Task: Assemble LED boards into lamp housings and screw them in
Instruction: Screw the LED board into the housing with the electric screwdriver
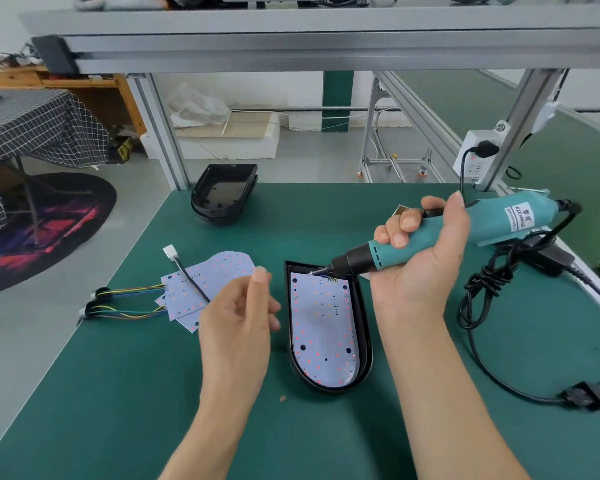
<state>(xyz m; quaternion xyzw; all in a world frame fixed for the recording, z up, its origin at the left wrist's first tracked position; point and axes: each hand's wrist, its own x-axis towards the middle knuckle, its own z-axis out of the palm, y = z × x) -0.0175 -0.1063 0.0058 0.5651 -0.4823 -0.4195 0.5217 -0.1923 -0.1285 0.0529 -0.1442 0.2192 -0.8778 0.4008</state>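
A person's two bare hands work over a green bench mat (326, 445). A black lamp housing (364, 327) lies in the middle of the mat between the hands, its long axis running near to far, rounded end nearest the person. A pale LED board (323, 327) dotted with small red and amber points sits inside it. The right hand (426, 251) is curled around a teal electric screwdriver (440, 233), held almost level and pointing left, its bit tip just at the far edge of the board; whether it touches a screw cannot be made out. The left hand (243, 310) hovers just left of the housing, fingers loosely curled with thumb and forefinger close together; whether it pinches anything cannot be told. The right hand is plainly nearer the far screw spot. Further left lie spare LED boards (201, 282) with coloured wires, and at the far edge a stack of empty housings (224, 194). The screwdriver's white label reads roughly "KEENWOLF"; smaller print is unreadable.
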